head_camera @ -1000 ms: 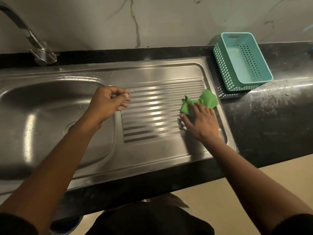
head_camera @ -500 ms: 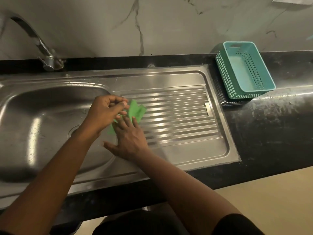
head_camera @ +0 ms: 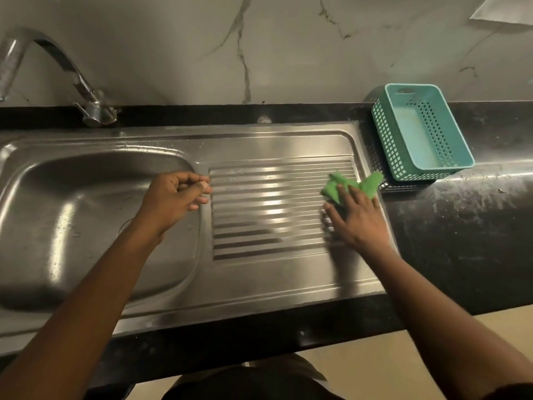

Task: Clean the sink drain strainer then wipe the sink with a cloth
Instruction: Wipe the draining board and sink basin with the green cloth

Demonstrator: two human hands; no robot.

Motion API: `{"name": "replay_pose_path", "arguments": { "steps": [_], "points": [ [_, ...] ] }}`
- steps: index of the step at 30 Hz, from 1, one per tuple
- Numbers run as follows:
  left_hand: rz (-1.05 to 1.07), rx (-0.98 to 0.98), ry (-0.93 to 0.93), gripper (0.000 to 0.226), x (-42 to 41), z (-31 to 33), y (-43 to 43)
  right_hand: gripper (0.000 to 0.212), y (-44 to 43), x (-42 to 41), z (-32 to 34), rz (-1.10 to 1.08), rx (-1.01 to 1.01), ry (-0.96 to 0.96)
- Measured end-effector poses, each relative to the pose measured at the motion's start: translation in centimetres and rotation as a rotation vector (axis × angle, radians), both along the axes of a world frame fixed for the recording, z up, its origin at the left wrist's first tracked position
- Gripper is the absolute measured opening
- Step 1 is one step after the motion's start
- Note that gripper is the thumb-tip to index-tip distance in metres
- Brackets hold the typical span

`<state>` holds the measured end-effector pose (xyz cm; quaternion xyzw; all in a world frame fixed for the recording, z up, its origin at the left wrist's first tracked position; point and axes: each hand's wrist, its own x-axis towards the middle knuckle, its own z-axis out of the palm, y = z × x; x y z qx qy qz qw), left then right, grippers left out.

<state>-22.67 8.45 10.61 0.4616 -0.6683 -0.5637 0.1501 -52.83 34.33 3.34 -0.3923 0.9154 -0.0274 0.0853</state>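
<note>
A steel sink (head_camera: 72, 215) with a ribbed drainboard (head_camera: 268, 209) fills the counter. A crumpled green cloth (head_camera: 366, 184) lies at the right end of the drainboard. My right hand (head_camera: 357, 223) presses it down with straight fingers. My left hand (head_camera: 173, 200) sits at the rim between basin and drainboard, fingers curled against the thumb, with nothing visible in it. My left wrist hides most of the drain; only a faint arc of the drain (head_camera: 122, 226) shows beside my wrist.
A chrome tap (head_camera: 86, 90) stands at the back left. A teal plastic basket (head_camera: 386, 140) rests on the black counter (head_camera: 461, 226) just right of the drainboard, close to the cloth. A marble wall runs behind.
My right hand slid the cloth left across the drainboard to the basin edge, then back to the right end. My left hand kept its place and pose.
</note>
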Motion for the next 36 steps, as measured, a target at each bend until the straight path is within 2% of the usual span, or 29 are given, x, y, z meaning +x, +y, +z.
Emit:
{"name": "replay_pose_path", "arguments": {
  "steps": [3,6,11,15,19,23,25,29,32,36],
  "points": [
    [-0.004,-0.012,-0.003,0.014,0.4,-0.1,-0.1,0.077,-0.9,0.4,-0.1,-0.084,-0.028,0.019],
    [0.008,0.002,0.003,0.014,0.8,-0.2,-0.2,0.081,-4.1,5.1,-0.3,-0.125,-0.067,0.012],
    [0.004,-0.007,-0.009,0.018,1.3,-0.3,-0.5,0.076,-10.1,15.2,-0.4,0.121,-0.146,-0.045],
    [0.013,-0.005,-0.007,0.019,1.2,0.0,-0.4,0.087,-14.7,21.3,0.1,0.295,-0.143,-0.112],
    [-0.008,0.006,-0.028,0.019,0.5,0.1,0.1,0.094,-15.7,22.5,-0.4,0.444,-0.088,-0.119],
    [-0.004,0.031,-0.018,0.016,-0.6,0.2,0.5,0.081,-13.8,18.8,-1.8,0.567,-0.067,-0.071],
    [0.001,0.018,-0.013,0.014,-0.8,0.2,0.6,0.079,-11.8,15.3,-2.3,0.523,-0.053,-0.028],
    [-0.005,0.001,-0.03,0.013,-0.9,0.2,0.7,0.086,-6.8,6.0,-1.8,0.21,-0.011,-0.002],
    [-0.006,0.001,-0.033,0.013,-1.2,0.2,0.8,0.089,-3.3,0.0,-0.9,0.09,0.033,0.033],
    [0.007,-0.003,-0.013,0.014,-0.7,0.0,0.3,0.081,-3.5,-0.6,-1.0,-0.071,-0.037,0.022]
  ]
}}
